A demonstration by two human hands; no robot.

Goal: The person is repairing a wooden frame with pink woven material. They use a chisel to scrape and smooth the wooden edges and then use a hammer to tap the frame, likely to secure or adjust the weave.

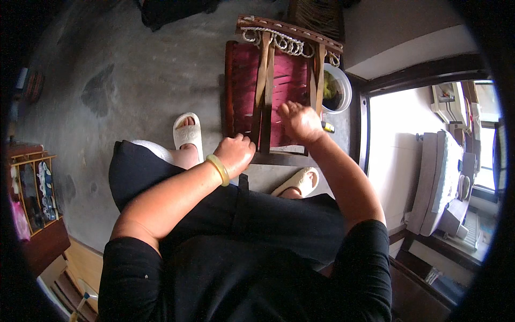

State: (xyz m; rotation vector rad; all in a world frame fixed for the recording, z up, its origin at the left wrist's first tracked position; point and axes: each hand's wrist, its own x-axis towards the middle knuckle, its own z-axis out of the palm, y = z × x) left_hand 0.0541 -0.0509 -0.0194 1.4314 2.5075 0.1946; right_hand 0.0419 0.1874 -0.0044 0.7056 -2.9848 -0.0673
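A wooden folding stool frame (264,88) lies in front of me, its legs running away from me. White rope (289,45) is looped in coils along its far rail. Under it is a dark red slatted surface (244,80) with a wooden edge. My left hand (237,152), a pale bangle (218,170) on its wrist, is closed at the frame's near left corner; what its fingers hold is hidden. Over the right part of the frame, my right hand (301,124) has its fingers curled in, and I cannot make out what they hold.
A white bucket (345,91) with something green inside stands right of the frame. Near my right wrist lies a small yellow and black item (328,127). A doorway (365,134) opens on the right. A rack (35,188) stands far left. My slippered feet flank the frame's near end.
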